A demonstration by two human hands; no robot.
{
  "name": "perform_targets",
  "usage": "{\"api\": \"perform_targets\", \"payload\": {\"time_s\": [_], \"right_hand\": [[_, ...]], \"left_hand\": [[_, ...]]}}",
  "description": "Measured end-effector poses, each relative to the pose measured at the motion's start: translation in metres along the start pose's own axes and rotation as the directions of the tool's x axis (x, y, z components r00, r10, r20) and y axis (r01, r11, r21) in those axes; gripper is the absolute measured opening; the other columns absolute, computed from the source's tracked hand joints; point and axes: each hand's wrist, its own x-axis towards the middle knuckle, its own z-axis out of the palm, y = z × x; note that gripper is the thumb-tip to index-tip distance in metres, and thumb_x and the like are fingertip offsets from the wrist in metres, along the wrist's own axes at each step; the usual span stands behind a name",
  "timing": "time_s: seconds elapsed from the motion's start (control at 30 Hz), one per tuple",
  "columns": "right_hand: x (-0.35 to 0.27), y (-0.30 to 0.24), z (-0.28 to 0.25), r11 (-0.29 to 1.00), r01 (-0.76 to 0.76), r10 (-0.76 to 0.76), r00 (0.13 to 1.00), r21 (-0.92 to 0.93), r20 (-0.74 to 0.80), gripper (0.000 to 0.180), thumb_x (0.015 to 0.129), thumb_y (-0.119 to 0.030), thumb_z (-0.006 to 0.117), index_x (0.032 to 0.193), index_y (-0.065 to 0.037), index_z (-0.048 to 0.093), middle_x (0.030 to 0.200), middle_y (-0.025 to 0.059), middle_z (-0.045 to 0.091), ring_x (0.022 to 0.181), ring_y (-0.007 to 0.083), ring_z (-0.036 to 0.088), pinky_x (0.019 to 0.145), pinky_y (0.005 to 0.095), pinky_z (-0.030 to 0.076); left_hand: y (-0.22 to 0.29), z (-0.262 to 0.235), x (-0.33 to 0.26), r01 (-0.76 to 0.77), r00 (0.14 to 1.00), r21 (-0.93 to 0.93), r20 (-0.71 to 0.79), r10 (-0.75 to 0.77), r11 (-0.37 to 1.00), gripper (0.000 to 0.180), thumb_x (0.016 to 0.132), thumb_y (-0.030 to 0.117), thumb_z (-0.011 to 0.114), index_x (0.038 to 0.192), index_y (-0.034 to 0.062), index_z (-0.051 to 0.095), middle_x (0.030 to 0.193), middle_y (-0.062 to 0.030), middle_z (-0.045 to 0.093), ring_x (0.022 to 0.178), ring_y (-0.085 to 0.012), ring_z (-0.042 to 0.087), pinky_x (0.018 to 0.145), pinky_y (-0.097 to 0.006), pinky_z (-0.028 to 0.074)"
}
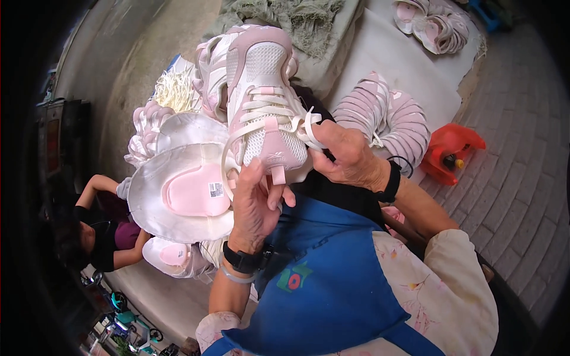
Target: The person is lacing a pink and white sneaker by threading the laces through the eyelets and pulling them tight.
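A pink and white sneaker upper (264, 77) lies in front of me with its toe pointing away and a white lace threaded across it. My left hand (257, 204) grips its near end, the thumb on the pink tongue (280, 151) beside a small pull tab (278, 174). At the upper's right side, my right hand (350, 155) pinches looped white shoelace (310, 127) between thumb and fingers. A loose length of lace hangs down on the left, near my left wrist. More uppers (211, 74) sit directly behind and beside it.
Left of my hands are open uppers with pink insoles (199, 190) and a bundle of cream laces (175, 89). Stacked pink uppers (392, 118) lie right, near a red plastic object (449, 151). Another person (110, 228) is at the far left. Grey-green cloth (309, 29) lies behind.
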Motion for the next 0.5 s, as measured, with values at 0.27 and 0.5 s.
{"api": "perform_targets", "payload": {"time_s": [0.27,0.5], "right_hand": [[0.010,0.011,0.007,0.995,0.100,-0.100,0.995,0.013,-0.030,0.043,0.067,0.004,0.064,0.109,0.002,0.054,0.076,0.0114,0.054,0.059,0.0274,0.057,0.050,0.0348,0.044],[0.002,-0.007,-0.031,0.966,-0.206,0.195,0.977,0.155,0.081,0.021,0.078,-0.007,0.070,0.094,0.001,0.060,0.069,0.0087,0.049,0.057,0.0218,0.052,0.050,0.0331,0.041]], "left_hand": [[0.001,-0.006,0.006,0.021,0.999,-0.049,0.037,-0.019,0.999,0.031,0.101,0.025,0.042,0.103,-0.0035,0.055,0.077,-0.0086,0.062,0.037,-0.0058,0.032,0.042,-0.027,0.049],[0.001,-0.005,0.010,0.048,0.999,0.041,0.018,-0.048,0.998,0.033,0.102,0.026,0.037,0.097,-0.0003,0.056,0.062,-0.0061,0.056,0.035,-0.0080,0.032,0.040,-0.029,0.048]]}}
